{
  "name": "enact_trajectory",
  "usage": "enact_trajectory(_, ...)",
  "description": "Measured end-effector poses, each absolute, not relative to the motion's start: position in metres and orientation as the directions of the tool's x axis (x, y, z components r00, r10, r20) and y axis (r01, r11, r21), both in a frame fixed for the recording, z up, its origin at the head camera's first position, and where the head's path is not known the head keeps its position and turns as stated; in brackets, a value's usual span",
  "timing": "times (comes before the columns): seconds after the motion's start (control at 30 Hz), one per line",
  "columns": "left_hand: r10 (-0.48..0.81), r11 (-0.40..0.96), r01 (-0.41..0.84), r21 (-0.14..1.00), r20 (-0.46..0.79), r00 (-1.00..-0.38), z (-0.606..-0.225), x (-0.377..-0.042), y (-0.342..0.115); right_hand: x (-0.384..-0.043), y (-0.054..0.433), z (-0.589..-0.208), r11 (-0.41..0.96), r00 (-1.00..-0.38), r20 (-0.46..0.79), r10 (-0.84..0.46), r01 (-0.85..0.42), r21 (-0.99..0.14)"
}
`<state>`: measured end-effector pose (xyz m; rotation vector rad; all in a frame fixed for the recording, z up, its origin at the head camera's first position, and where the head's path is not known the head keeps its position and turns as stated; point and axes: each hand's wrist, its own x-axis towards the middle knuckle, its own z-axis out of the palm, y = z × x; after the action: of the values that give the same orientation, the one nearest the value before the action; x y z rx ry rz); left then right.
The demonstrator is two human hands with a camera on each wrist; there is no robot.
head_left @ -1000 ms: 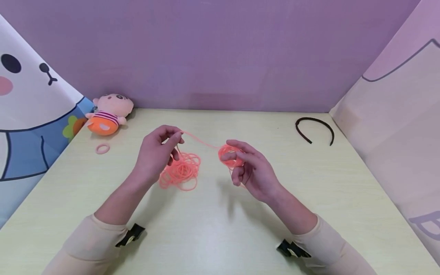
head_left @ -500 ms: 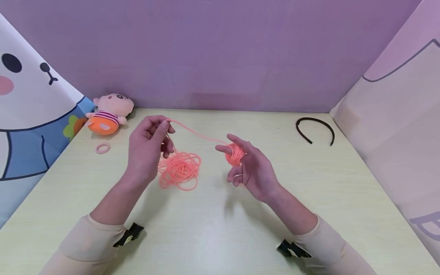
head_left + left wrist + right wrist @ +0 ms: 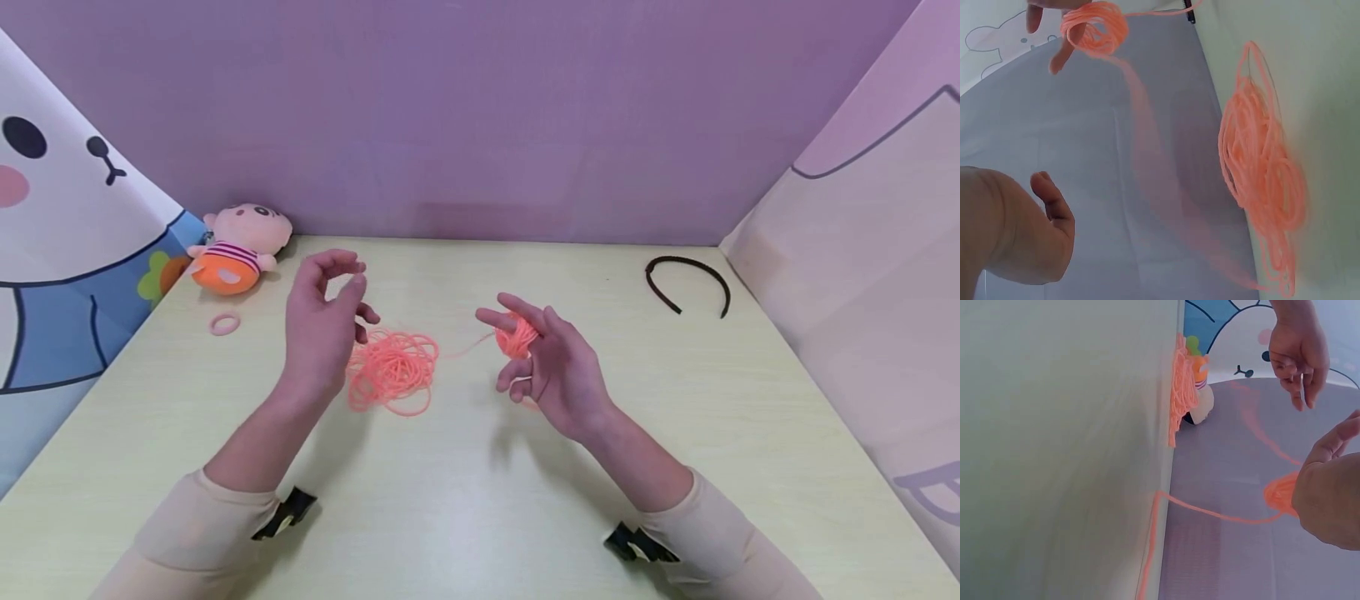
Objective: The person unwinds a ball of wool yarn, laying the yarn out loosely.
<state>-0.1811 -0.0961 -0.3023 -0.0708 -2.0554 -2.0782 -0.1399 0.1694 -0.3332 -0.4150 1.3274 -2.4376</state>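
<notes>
A small coil of coral-pink cord point(image 3: 516, 337) is looped round the extended fingers of my right hand point(image 3: 564, 375), above the table; the lower fingers bend loosely. From it a loose end point(image 3: 1216, 515) hangs down to the tabletop in the right wrist view. My left hand point(image 3: 318, 325) is raised to the left, thumb and fingers apart, with nothing between them. Beneath and beside it lies a loose pile of the same cord point(image 3: 396, 371). A blurred strand point(image 3: 1154, 156) sags between coil and pile in the left wrist view.
At the back left sits a plush doll point(image 3: 236, 250) in an orange and striped outfit. A pink ring point(image 3: 224, 324) lies in front of it. Towards the back right is a dark headband point(image 3: 682, 260). A purple panel point(image 3: 480, 125) stands behind the table point(image 3: 450, 517).
The left hand moved left and up, drawing the strand out, then let go of it; the strand has dropped. The right hand turned, and its fingers straightened through the coil.
</notes>
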Motion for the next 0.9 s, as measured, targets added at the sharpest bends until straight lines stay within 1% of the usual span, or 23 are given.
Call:
enact_trajectory(0.07,-0.049,0.077,0.162,0.984,0.166,-0.985,-0.305,-0.181,-0.093,-0.139,0.17,-0.334,-0.516,-0.891,0.11,-0.44,0.151,-0.843)
enact_trajectory(0.13,0.063,0.166,0.144,0.976,0.135,-0.989,-0.309,-0.18,-0.09,-0.139,0.17,-0.335,-0.521,-0.877,0.126,-0.465,0.155,-0.84)
enact_trajectory(0.2,0.192,0.23,0.145,0.962,0.101,-0.976,-0.313,-0.178,-0.086,-0.14,0.169,-0.336,-0.529,-0.859,0.143,-0.491,0.164,-0.833)
enact_trajectory(0.3,0.359,0.288,0.162,0.944,0.051,-0.932,-0.319,-0.173,-0.079,-0.14,0.169,-0.336,-0.535,-0.832,0.166,-0.53,0.176,-0.826)
enact_trajectory(0.47,0.541,0.317,0.241,0.917,0.033,-0.84,-0.328,-0.167,-0.072,-0.139,0.169,-0.335,-0.533,-0.79,0.188,-0.584,0.198,-0.823)
enact_trajectory(0.57,0.612,0.303,0.279,0.912,0.038,-0.79,-0.33,-0.165,-0.069,-0.139,0.169,-0.334,-0.527,-0.771,0.189,-0.608,0.213,-0.823)
enact_trajectory(0.67,0.642,0.289,0.293,0.911,0.042,-0.766,-0.332,-0.164,-0.067,-0.139,0.169,-0.335,-0.526,-0.755,0.193,-0.627,0.227,-0.82)
enact_trajectory(0.8,0.629,0.285,0.284,0.916,0.045,-0.776,-0.332,-0.164,-0.064,-0.139,0.17,-0.336,-0.528,-0.742,0.2,-0.64,0.235,-0.816)
enact_trajectory(0.9,0.589,0.286,0.259,0.923,0.044,-0.807,-0.331,-0.164,-0.064,-0.139,0.17,-0.335,-0.527,-0.74,0.204,-0.641,0.231,-0.818)
